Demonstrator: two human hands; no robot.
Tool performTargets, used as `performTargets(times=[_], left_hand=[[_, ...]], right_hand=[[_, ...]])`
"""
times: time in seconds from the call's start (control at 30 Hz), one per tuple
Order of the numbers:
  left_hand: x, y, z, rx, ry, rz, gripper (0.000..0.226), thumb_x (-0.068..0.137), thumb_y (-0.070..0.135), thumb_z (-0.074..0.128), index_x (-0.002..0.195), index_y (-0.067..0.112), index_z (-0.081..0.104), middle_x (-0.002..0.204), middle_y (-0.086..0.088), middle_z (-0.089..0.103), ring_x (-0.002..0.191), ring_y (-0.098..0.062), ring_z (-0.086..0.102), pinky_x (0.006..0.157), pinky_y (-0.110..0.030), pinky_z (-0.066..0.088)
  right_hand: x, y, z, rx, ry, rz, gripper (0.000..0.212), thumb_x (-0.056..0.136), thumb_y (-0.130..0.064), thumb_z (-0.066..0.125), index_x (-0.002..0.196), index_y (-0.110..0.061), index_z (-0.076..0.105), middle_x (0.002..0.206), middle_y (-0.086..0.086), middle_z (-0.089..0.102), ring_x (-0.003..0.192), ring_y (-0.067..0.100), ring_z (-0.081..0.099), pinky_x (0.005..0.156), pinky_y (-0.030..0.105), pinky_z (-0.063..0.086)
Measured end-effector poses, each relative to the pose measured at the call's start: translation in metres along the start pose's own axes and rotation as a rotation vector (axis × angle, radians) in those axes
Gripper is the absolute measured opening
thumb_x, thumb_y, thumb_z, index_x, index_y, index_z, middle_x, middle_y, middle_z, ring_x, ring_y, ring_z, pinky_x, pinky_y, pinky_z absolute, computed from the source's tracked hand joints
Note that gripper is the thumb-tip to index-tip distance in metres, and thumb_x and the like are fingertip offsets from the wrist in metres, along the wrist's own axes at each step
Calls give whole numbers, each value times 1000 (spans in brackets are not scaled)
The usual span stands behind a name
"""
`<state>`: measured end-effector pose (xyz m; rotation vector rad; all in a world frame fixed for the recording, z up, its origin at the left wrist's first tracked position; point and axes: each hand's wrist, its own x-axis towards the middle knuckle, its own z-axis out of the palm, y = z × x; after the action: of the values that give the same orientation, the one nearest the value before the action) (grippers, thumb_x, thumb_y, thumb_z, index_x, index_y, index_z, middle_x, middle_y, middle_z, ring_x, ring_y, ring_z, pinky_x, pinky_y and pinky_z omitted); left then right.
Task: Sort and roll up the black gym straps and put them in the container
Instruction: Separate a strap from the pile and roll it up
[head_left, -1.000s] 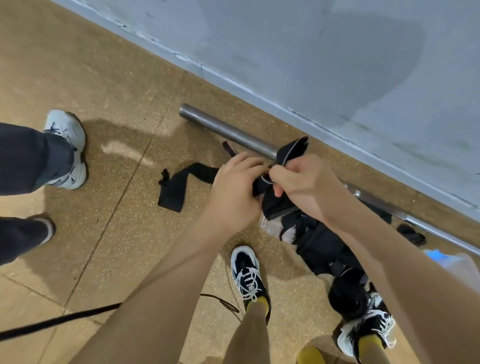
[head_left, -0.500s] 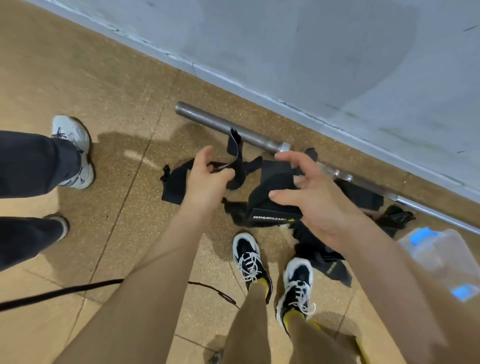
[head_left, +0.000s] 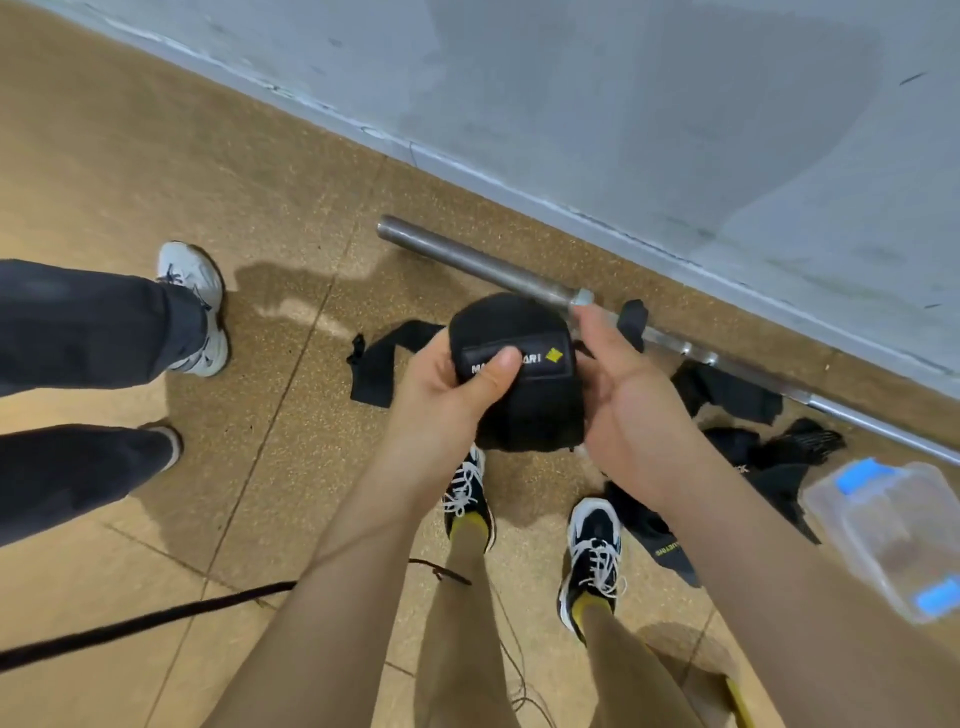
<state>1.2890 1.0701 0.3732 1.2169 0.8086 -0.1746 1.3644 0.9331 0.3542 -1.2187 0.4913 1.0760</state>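
I hold a black padded gym strap (head_left: 535, 400) with a white-lettered label and yellow mark in front of me. My left hand (head_left: 447, 395) grips its left side, thumb pressed on the label. My right hand (head_left: 623, 405) cups its right side with fingers curled round the edge. Another black strap (head_left: 382, 361) lies flat on the floor to the left. Several more black straps (head_left: 748, 447) lie in a heap on the floor to the right. A clear plastic container (head_left: 893, 530) with blue clips sits at the right edge.
A steel barbell (head_left: 493, 267) lies along the grey wall (head_left: 675, 104). Another person's legs and white shoes (head_left: 197, 306) stand at the left. A thin black cord (head_left: 156, 621) crosses the floor at lower left. My own feet (head_left: 592, 551) stand below the straps.
My left hand let go of the thin strap end and took the padded strap. Both hands now hold it together, raised in front of me; the right hand closed round its edge.
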Motion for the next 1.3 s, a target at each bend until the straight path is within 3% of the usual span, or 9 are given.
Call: performTargets(times=[0.17,0.27,0.4,0.5,0.6,0.73,0.9,1.07,1.3], left_hand=[[40,19,-23,-332,165,-72,28,99,11,55,127,10,58,119,-15,70,108,-31,68,91,-51,56],[83,26,-48,-466,244,-167,28,100,17,57,127,13,60,114,-12,73,102,-29,71,82,-49,59],[138,20,-73,-422,189,-186,24,99,17,58,122,13,62,115,-10,72,106,-27,70,91,-48,56],[161,2,-85,-71,154,-186,38,97,5,57,130,23,56,126,0,66,111,-18,65,91,-36,53],[156,-25,-87,271,296,-227,65,93,-5,50,149,24,36,141,4,49,112,-7,51,87,-24,44],[124,-62,-65,467,169,-248,45,92,-6,46,124,21,61,121,4,63,116,-13,57,96,-24,41],[81,-97,-17,588,-60,-301,30,93,6,48,96,27,70,96,8,69,91,-11,65,82,-26,53],[50,-114,49,715,-181,-300,32,86,1,48,75,26,64,86,-1,70,76,-19,63,67,-32,53],[12,-130,150,1001,-156,-214,25,93,9,45,91,20,67,98,0,66,90,-20,61,78,-33,52]], right_hand=[[20,35,-2,-548,-203,150,66,71,-81,58,121,-38,63,121,-19,69,115,-1,62,107,30,41],[33,65,2,-816,-92,151,35,84,-48,74,116,-38,68,110,-17,73,108,8,67,103,43,49],[51,80,19,-639,130,46,24,93,-17,68,114,-28,70,106,-12,75,103,10,70,97,42,54],[68,73,36,-604,162,31,34,97,-6,59,119,-32,53,102,-25,65,87,-10,65,84,16,52],[77,72,41,-735,157,49,52,100,-14,54,138,-43,33,101,-30,47,84,1,55,84,21,41],[75,87,23,-760,243,130,60,98,-8,52,151,-28,34,138,-9,46,114,18,59,88,28,48],[48,102,-23,-685,338,144,38,92,0,56,123,-21,59,100,0,64,75,16,58,65,29,49],[6,94,-96,-722,382,67,22,95,-3,56,109,-17,67,89,11,70,60,15,52,52,17,43],[-40,83,-225,-902,281,79,39,96,-9,56,132,-22,60,123,-4,61,109,12,55,88,21,38]])
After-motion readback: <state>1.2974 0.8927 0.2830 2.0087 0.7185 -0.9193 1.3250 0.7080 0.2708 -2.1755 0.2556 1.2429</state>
